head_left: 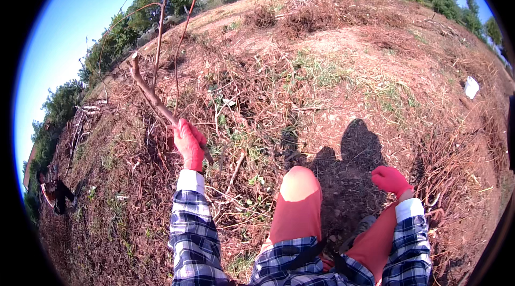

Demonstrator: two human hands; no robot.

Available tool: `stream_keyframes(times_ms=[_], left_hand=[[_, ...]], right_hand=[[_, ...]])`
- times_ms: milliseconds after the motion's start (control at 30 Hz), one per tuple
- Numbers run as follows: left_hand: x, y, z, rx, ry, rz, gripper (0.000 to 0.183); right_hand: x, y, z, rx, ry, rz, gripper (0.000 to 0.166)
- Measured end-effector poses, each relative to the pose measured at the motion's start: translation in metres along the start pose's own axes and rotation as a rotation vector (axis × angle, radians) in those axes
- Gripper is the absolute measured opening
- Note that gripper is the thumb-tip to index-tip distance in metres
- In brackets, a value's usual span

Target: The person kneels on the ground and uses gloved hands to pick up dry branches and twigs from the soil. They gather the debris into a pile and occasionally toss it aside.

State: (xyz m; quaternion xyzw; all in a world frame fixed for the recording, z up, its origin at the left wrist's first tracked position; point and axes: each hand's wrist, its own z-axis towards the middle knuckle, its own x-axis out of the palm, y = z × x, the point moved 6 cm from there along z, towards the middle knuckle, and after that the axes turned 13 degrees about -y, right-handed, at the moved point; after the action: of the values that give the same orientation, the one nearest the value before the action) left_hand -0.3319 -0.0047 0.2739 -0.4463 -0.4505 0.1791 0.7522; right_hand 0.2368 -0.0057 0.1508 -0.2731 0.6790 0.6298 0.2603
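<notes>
My left hand, in a red-pink glove, is closed around a cut tree branch. The branch slants up and to the left, with a pale sawn end at its upper left. Thin bare shoots rise from it past the top edge of the view, and its lower end shows just right of the glove. My right hand, gloved in the same colour, is curled low at the right, close to my leg. No object shows in it, though its palm side is hidden.
Dry brush and vine stems lie at the right. A white container stands farther off. Another person bends at the far left, near piled cut branches. Tangled twigs and weeds cover the ground before my legs.
</notes>
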Motion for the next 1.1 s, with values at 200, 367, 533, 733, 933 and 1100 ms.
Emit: stream_keyframes(times_ms=[200,367,533,733,933,1100], left_hand=[[0.194,0.05,-0.068,-0.147,0.467,0.053,0.028],[0.259,0.147,-0.178,-0.751,0.715,-0.225,0.041],[0.259,0.222,-0.304,-1.134,0.692,-0.24,0.041],[0.251,0.248,-0.335,-1.193,0.791,-0.331,0.046],[0.253,0.241,-0.346,-1.096,0.805,-0.241,0.056],[0.238,0.209,-0.352,-0.526,1.249,0.049,0.053]], right_hand=[[-0.014,-0.009,0.018,-0.209,-0.271,0.009,0.027],[-0.012,0.008,0.034,-0.067,-0.399,0.597,0.026],[-0.025,0.005,0.037,0.036,-0.512,0.973,0.025],[0.005,0.008,0.05,0.028,-0.296,0.69,0.034],[0.021,0.016,0.052,0.117,-0.164,0.751,0.038],[-0.003,0.002,0.059,0.139,-0.559,0.565,0.035]])
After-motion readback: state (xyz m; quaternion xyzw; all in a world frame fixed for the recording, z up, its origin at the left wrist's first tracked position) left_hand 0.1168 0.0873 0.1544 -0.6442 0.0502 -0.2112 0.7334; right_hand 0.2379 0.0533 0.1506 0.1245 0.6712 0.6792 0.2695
